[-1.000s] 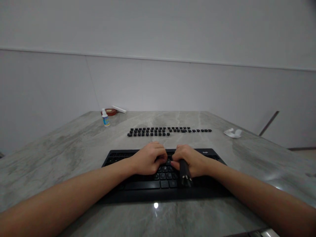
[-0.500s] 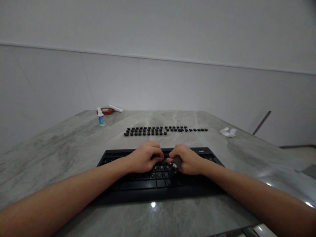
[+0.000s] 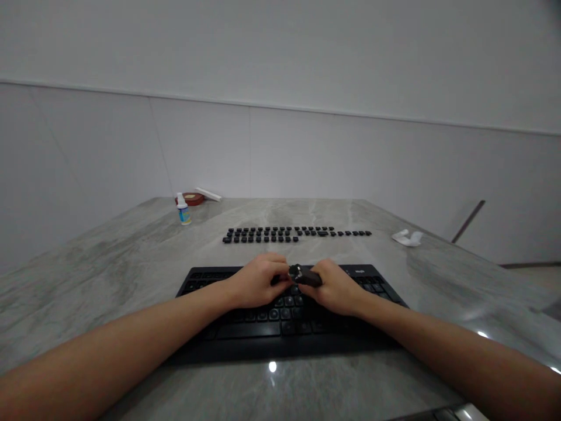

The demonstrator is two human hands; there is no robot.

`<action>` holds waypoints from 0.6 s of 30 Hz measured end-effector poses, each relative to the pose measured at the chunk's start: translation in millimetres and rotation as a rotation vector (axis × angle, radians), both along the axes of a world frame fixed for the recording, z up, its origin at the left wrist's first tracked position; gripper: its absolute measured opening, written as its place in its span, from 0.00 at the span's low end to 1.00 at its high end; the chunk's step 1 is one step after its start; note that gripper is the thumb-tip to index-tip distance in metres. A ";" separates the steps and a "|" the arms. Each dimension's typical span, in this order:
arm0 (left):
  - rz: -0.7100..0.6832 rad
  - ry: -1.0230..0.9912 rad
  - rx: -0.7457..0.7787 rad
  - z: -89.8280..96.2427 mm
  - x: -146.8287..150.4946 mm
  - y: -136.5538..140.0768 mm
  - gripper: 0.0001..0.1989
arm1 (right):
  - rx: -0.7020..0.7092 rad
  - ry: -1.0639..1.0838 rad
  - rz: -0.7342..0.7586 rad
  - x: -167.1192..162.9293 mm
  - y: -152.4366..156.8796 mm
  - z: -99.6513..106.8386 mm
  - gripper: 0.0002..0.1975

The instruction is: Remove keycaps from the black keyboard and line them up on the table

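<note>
- In the head view, the black keyboard [image 3: 249, 330] lies flat on the table, under both hands.
- The right hand [image 3: 335, 286] has its fingers wrapped around a dark tool [image 3: 310, 277], whose near end tips toward the left hand.
- The left hand [image 3: 263, 282] bends over the keys, fingers curled in close to the thumb. Its fingertips are too dark to see well, so one cannot tell if they pinch anything.
- The step in hand looks like fine work on one spot of the keyboard. It seems to call for a firm grip and a careful touch.
- Small black keys [image 3: 266, 239] sit in rows behind it.
- The gray table [image 3: 210, 394] also holds a bottle [image 3: 184, 215], a red-brown thing [image 3: 195, 199] and a crumpled white thing [image 3: 408, 238].
- A pale wall [image 3: 280, 152] stands behind.
</note>
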State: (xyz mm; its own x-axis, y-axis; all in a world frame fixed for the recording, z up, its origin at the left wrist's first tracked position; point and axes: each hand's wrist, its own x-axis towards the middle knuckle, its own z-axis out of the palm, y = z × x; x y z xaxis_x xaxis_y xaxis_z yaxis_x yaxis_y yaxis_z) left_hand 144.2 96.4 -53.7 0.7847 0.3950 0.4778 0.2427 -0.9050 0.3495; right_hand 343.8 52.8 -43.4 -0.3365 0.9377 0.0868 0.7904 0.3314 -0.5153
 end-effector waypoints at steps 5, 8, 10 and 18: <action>-0.184 -0.026 0.026 1.3 -1.4 -3.6 0.07 | -0.083 0.094 -0.086 -2.0 0.4 -0.1 0.13; -0.192 -0.002 0.045 -1.4 -1.7 -4.2 0.09 | -0.113 0.172 -0.134 -2.1 2.0 -3.4 0.13; -0.174 0.016 0.051 -2.8 -1.6 -5.1 0.10 | -0.118 0.196 -0.162 -1.8 2.8 -5.6 0.15; -0.162 0.063 0.035 1.2 -1.6 -7.7 0.11 | -0.125 0.246 -0.171 -0.4 1.4 -6.2 0.15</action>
State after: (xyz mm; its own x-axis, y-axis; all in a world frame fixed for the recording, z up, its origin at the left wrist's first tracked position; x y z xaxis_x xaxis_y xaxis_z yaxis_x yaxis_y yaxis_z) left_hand 142.6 88.7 -52.5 0.8655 0.2453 0.4368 0.1134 -0.9452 0.3061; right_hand 343.4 54.1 -49.5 -0.1562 0.9874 0.0268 0.6762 0.1267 -0.7257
